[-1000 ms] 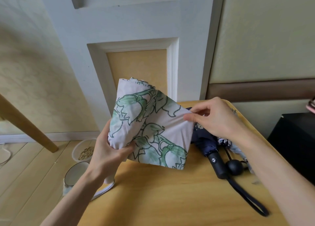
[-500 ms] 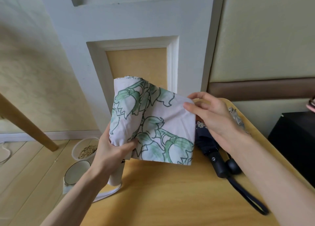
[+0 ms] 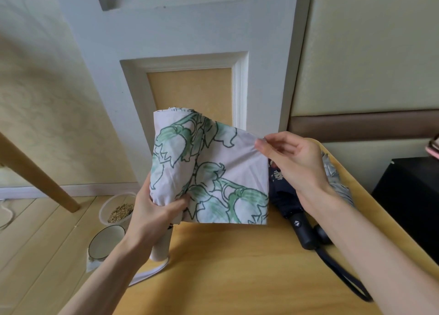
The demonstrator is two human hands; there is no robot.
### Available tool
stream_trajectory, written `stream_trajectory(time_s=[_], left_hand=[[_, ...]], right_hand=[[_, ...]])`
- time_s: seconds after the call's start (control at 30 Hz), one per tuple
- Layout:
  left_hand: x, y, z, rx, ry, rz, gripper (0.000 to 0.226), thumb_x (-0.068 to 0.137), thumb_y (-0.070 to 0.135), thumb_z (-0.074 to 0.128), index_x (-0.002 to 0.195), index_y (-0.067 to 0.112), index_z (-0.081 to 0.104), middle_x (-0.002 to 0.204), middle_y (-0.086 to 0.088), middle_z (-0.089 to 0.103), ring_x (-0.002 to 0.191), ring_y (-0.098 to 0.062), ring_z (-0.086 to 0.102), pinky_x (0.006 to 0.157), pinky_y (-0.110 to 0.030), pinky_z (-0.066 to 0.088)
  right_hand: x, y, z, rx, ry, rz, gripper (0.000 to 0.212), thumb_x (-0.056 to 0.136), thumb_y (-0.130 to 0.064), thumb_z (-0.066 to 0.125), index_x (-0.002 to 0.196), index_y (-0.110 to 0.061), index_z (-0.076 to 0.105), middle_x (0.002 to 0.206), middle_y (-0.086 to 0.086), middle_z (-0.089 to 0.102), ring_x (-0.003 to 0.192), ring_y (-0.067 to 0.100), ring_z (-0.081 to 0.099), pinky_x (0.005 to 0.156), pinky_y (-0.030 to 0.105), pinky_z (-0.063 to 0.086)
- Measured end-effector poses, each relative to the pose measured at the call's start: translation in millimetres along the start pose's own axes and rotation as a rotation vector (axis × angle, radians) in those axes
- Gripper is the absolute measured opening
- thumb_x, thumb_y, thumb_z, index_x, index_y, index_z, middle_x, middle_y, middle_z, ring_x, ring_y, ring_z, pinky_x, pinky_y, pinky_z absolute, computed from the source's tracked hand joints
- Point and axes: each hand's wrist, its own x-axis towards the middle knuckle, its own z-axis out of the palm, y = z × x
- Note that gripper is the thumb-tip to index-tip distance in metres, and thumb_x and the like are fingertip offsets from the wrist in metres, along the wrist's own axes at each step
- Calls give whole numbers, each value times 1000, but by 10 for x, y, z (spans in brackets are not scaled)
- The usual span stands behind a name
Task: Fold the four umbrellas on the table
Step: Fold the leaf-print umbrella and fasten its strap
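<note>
Two hands on one umbrella. The floral umbrella [image 3: 209, 172] is held up over the near-left part of the bench [image 3: 237, 279], not resting on it. Its long axis is roughly upright w/ a slight tilt: white handle [image 3: 161, 246] points down past the bench edge, top end up by the door panel.

Left hand [image 3: 154, 210] wraps the rolled body low down, thumb across the front, fingers curled round the back. Looks like a firm grip. Right hand [image 3: 294, 162] sits to the right of the roll & a bit higher, wrist bent in. It pinches the upper corner of the loose flap btw thumb and forefinger; the other fingers are loosely curled, holding nothing.

Key relation: the flap is drawn out flat and taut sideways, so all the free cloth lies right of the shaft, at approx. a right angle to it. Right hand is the one at the free edge; left works as the anchor. Next step is prob. wrapping that flap round the shaft, so tension has to stay even or it'll bunch.

Navy umbrella [image 3: 285, 196] lies closed on the bench behind the flap, handle toward the person. A grey one [image 3: 332, 172] is beyond it, mostly hidden by the right hand. 4th: can't see it.
</note>
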Motion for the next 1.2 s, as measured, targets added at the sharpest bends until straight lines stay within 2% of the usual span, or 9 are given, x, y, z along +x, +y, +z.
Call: stream_trajectory(time_s=[0.3, 0.47, 0.63, 0.7, 0.8, 0.9, 0.97, 1.13, 1.2], left_hand=[[-1, -48, 23, 27, 32, 27, 54, 84, -6, 81, 119, 33, 66, 99, 4, 79, 85, -22, 76, 69, -37, 62], [-42, -29, 62, 14, -12, 26, 56, 85, -7, 79, 123, 31, 65, 98, 6, 79, 78, -13, 75, 59, -25, 59], [-35, -79, 53, 6, -6, 38, 58, 84, -7, 80, 126, 31, 65, 101, 6, 80, 82, -16, 76, 59, -25, 59], [-42, -109, 73, -10, -4, 48, 55, 84, -4, 82, 124, 30, 66, 101, 5, 80, 83, -17, 77, 61, -27, 60], [-48, -91, 96, -63, 36, 22, 45, 85, -2, 81, 116, 26, 66, 89, 7, 79, 73, -12, 74, 58, -23, 57], [-13, -78, 75, -92, 124, 25, 43, 87, -6, 77, 113, 26, 64, 80, 10, 76, 63, -5, 69, 53, -19, 54], [4, -97, 68, -101, 157, 39, 47, 86, -4, 78, 115, 31, 64, 83, 12, 77, 65, -4, 70, 53, -19, 55], [4, -101, 86, -136, 168, 30, 51, 86, 3, 82, 121, 35, 64, 98, 8, 79, 77, -7, 74, 63, -24, 60], [31, -95, 46, -155, 132, 1, 60, 80, 17, 93, 129, 36, 63, 109, 9, 79, 92, -9, 77, 76, -31, 61]], right_hand=[[68, -43, -47, -54, 35, 100, 16, 83, -9, 88, 89, -9, 73, 73, -2, 76, 62, 9, 64, 68, 18, 56], [54, -35, 9, 128, -18, 274, 20, 91, -19, 82, 111, -19, 79, 96, -6, 81, 95, 8, 74, 87, 22, 55], [22, 2, 9, -117, 90, 119, 6, 91, -34, 81, 88, -29, 78, 85, -15, 80, 81, -7, 72, 76, 12, 51], [8, 26, 45, -118, 99, 64, 13, 91, -38, 81, 90, -25, 78, 86, -10, 81, 80, -5, 72, 74, 10, 52], [-18, 6, 40, -46, -112, 272, 31, 86, -48, 82, 106, -25, 77, 97, -9, 82, 92, 1, 75, 84, 20, 55], [-44, 111, 69, -227, -144, 268, 19, 92, -33, 80, 101, -16, 79, 84, -7, 81, 76, 7, 76, 74, 23, 56], [-69, 166, 130, -267, -45, 168, 9, 96, -26, 77, 94, -17, 77, 75, -7, 79, 62, 6, 69, 66, 23, 54], [-100, 119, 180, -166, -195, 291, 20, 96, -37, 76, 108, -21, 76, 93, -1, 82, 84, 21, 76, 68, 23, 52], [-83, 72, 149, -161, -203, 277, 19, 96, -30, 78, 105, -13, 77, 92, 6, 82, 88, 32, 75, 71, 36, 56]])
